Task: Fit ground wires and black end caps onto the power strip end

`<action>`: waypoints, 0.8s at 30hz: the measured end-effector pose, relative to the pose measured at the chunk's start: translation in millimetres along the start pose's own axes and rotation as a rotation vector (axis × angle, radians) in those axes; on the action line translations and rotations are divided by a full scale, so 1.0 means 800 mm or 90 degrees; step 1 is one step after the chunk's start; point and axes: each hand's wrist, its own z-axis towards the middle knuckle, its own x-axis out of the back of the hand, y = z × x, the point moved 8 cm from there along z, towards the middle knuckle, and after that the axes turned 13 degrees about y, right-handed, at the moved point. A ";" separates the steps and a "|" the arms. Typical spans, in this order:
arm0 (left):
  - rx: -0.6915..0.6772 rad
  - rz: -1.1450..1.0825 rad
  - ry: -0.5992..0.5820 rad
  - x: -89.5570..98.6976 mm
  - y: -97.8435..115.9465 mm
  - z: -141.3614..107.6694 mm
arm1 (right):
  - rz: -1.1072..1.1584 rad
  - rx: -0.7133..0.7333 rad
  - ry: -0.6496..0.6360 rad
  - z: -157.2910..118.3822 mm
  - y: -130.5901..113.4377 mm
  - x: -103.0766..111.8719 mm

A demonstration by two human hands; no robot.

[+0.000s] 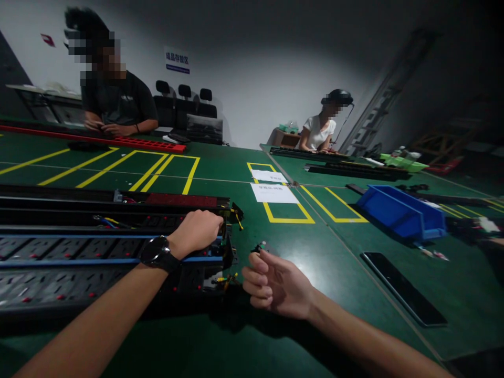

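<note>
My left hand (pixel 199 233), with a black watch (pixel 155 252) at the wrist, is curled over the end of a long black rail (pixel 114 247) with blue edges and red dots. Its fingertips are hidden behind the knuckles. To the right of the rail's end, my right hand (pixel 281 289) is raised over the table with its fingers folded in. Between its thumb and forefinger sits a small dark part (pixel 260 247), too small to name exactly. Short yellow wires (pixel 232 278) stick out of the rail ends beside the hands.
White paper sheets (pixel 274 192) and yellow tape lie on the green table (pixel 331 310). To the right are a blue bin (pixel 401 212) and a phone (pixel 401 289). Across the table, one person (pixel 118 105) sits by a red rail (pixel 142 143), another (pixel 318 131) by black rails.
</note>
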 end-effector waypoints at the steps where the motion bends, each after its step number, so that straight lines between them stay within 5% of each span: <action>1: 0.001 -0.003 -0.001 0.000 0.000 0.000 | -0.001 -0.003 -0.006 -0.002 0.000 -0.002; 14: 0.000 -0.008 -0.005 0.000 0.001 0.000 | -0.025 0.010 -0.040 -0.006 0.000 -0.007; 21: -0.004 -0.022 0.003 -0.002 0.000 -0.001 | -0.204 0.115 0.013 -0.001 0.002 0.005; 24: -0.005 -0.015 0.006 -0.002 0.000 -0.001 | -0.419 0.233 0.085 -0.001 -0.008 0.012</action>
